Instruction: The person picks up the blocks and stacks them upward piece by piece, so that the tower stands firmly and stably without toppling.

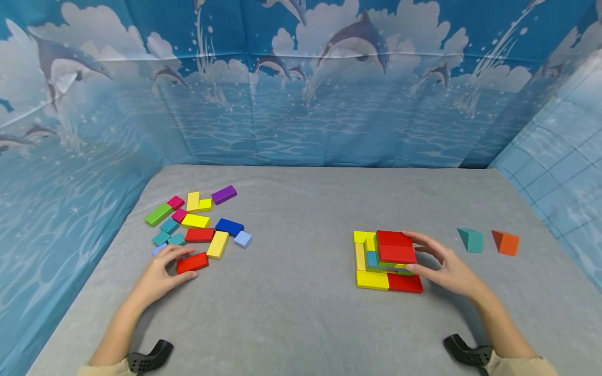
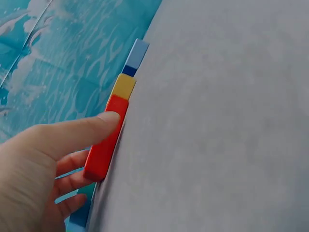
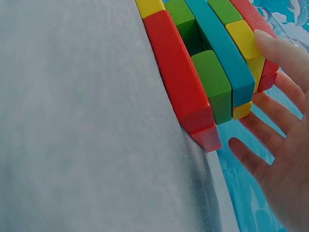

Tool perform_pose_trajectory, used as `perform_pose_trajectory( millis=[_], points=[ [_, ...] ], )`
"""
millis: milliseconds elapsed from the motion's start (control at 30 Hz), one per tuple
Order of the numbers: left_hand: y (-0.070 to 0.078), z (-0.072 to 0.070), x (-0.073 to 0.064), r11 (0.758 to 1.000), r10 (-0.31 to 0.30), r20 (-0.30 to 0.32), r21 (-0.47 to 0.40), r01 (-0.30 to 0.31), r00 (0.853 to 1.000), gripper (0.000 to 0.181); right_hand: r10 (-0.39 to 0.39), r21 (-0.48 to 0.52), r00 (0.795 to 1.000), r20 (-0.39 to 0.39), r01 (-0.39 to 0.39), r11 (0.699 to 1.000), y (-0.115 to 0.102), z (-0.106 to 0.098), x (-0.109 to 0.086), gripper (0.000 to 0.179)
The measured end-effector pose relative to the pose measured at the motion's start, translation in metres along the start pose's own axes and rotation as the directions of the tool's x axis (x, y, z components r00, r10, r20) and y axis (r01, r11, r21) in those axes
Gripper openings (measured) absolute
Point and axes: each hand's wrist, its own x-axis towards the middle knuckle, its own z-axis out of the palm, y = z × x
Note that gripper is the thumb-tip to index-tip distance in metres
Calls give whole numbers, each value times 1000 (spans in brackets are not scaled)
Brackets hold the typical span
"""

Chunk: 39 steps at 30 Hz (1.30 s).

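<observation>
On the left of the table, my left hand (image 1: 162, 271) grips a red block (image 1: 192, 262), thumb on its near side and fingers on its far side. The left wrist view shows the thumb pressed against this red block (image 2: 107, 137). At the right, my right hand (image 1: 449, 269) holds the right end of two red blocks (image 1: 396, 247) side by side on top of a layered block stack (image 1: 371, 280). Its thumb is at the near corner and its index finger at the far one. Green, teal and yellow layers (image 3: 224, 48) show below in the right wrist view.
Several loose blocks lie beyond the left hand, among them a yellow block (image 1: 218, 245), a blue block (image 1: 229, 227) and a purple block (image 1: 224, 195). Right of the stack stand a teal triangular block (image 1: 471, 240) and an orange one (image 1: 506, 243). A dolphin-print curtain (image 1: 282, 120) borders the grey table (image 1: 301, 313).
</observation>
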Motion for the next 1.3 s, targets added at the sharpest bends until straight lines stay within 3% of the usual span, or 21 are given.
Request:
perform_pose_trajectory(
  millis=[267, 367, 533, 667, 800, 933, 1033, 1167, 1300],
  points=[
    [-3, -1, -4, 999, 18, -37, 29, -17, 999, 38, 17, -20, 1000, 1, -17, 1000, -1, -1, -1, 66],
    [-1, -2, -4, 1000, -12, -36, 16, 13, 999, 35, 10, -14, 1000, 1, -10, 1000, -1, -1, -1, 67],
    [15, -4, 4, 999, -34, -44, -42, 32, 998, 35, -6, -2, 1000, -4, 6, 1000, 1, -1, -1, 68],
    [43, 4, 23, 994, 45, -64, -96, -51, 997, 34, -9, 4, 1000, -7, 9, 1000, 2, -1, -2, 67],
    [78, 24, 49, 973, 143, -73, -174, -154, 987, 34, -1, 0, 1000, -1, 1, 1000, 2, -1, -2, 67],
    [115, 51, 78, 943, 212, -3, -262, -205, 977, 34, -4, 1, 1000, -2, 4, 1000, 2, -1, -2, 67],
    [143, 74, 97, 921, 278, 39, -296, -254, 960, 32, -12, 9, 1000, -5, 12, 1000, 1, 0, -2, 68],
    [179, 107, 117, 888, 379, 61, -304, -345, 923, 30, -30, 22, 1000, -7, 30, 999, 1, 0, -1, 68],
    [211, 134, 131, 873, 420, 108, -319, -369, 901, 31, -37, 23, 999, -9, 38, 999, 1, 0, -1, 69]
  ],
)
